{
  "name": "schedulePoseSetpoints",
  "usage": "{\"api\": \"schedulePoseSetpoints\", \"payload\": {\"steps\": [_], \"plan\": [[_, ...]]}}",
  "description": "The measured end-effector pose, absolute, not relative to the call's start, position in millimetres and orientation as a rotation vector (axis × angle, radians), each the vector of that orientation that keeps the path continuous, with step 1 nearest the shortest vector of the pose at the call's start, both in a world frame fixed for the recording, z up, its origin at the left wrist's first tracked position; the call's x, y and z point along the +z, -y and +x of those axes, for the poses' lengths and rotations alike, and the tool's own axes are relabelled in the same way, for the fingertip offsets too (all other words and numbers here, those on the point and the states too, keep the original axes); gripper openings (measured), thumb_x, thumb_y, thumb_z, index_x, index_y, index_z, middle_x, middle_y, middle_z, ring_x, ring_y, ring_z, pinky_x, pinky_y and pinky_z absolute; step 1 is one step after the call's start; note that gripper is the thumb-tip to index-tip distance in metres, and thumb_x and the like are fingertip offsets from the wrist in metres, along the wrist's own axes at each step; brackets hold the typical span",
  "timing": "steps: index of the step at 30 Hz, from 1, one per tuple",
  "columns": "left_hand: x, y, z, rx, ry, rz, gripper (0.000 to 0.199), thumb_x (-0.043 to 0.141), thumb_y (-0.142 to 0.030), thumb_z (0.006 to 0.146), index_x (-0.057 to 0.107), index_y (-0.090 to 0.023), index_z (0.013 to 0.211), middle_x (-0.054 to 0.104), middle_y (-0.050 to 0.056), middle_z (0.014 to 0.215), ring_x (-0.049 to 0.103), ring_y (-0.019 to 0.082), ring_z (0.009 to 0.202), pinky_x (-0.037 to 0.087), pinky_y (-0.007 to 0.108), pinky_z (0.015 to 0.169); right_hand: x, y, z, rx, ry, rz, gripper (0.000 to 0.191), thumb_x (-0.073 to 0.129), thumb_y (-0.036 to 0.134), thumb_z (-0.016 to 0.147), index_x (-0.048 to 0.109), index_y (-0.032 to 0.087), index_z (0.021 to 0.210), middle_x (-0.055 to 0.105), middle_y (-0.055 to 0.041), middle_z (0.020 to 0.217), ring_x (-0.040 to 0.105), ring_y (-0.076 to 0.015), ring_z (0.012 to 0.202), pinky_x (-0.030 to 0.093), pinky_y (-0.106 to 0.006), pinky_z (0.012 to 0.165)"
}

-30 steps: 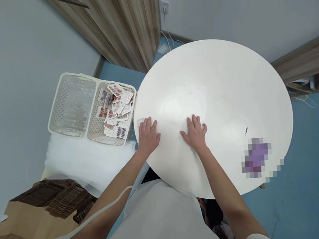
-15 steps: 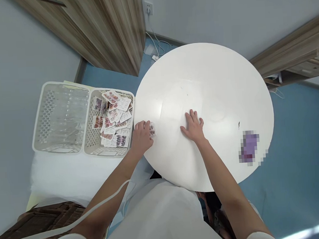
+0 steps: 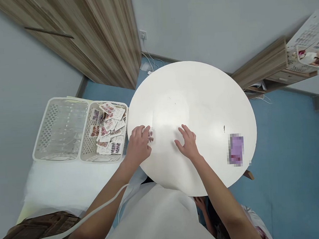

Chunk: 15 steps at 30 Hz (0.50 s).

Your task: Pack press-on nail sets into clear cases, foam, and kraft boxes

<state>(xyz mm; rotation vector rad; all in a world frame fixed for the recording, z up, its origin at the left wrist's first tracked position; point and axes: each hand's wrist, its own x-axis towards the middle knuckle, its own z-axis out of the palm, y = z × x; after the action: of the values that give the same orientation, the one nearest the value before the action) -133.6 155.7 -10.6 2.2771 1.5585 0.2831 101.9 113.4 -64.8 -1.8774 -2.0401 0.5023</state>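
At the left edge of the round white table (image 3: 204,102), my left hand (image 3: 138,145) is closed over a small clear pack of false nails (image 3: 150,136). Its fingers hide the pack's left part, while dark, glossy nails show on the right. My right hand (image 3: 188,142) is over the middle of the table with its fingers apart and holds nothing. Left of the table, a white basket (image 3: 105,159) holds a loose pile of cards with false nails (image 3: 110,131). Beside that, another white basket (image 3: 46,155) contains stacked clear plastic cases (image 3: 68,125).
A blurred purple item (image 3: 236,149) lies on the table's right side. A white cable (image 3: 100,206) crosses my left arm. A wooden cabinet (image 3: 103,40) stands behind the baskets, and a shelf unit (image 3: 266,60) at right. Another person's arm (image 3: 207,217) shows below the table's front edge.
The view has shifted, with more of the right-hand shelf now showing. My right hand has come closer to my left, its fingers still apart. The left hand stays at the nail pack.
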Motion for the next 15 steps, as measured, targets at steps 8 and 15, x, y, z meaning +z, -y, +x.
{"api": "schedulePoseSetpoints", "payload": {"steps": [8,15], "plan": [[-33.7,-143.5,-96.0,0.213,-1.335,2.133,0.072,0.055,-0.015,0.060,0.033,-0.017,0.128,0.040,0.013,0.121,0.036,0.032,0.115,0.036,0.047,0.094,-88.9,-94.1,128.2,0.636,1.921,-1.780,0.050,0.046,0.040,0.079,0.038,0.022,0.125,0.047,-0.0117,0.125,0.043,-0.0264,0.116,0.035,-0.047,0.092],[-84.2,-135.0,-66.0,0.302,-1.130,2.141,0.077,0.052,-0.011,0.065,0.020,-0.015,0.135,0.038,0.014,0.126,0.033,0.030,0.120,0.032,0.049,0.098,-104.6,-88.7,127.2,0.733,2.058,-1.682,0.048,0.049,0.047,0.076,0.047,0.020,0.116,0.047,-0.0126,0.126,0.042,-0.0272,0.117,0.033,-0.045,0.093]]}}
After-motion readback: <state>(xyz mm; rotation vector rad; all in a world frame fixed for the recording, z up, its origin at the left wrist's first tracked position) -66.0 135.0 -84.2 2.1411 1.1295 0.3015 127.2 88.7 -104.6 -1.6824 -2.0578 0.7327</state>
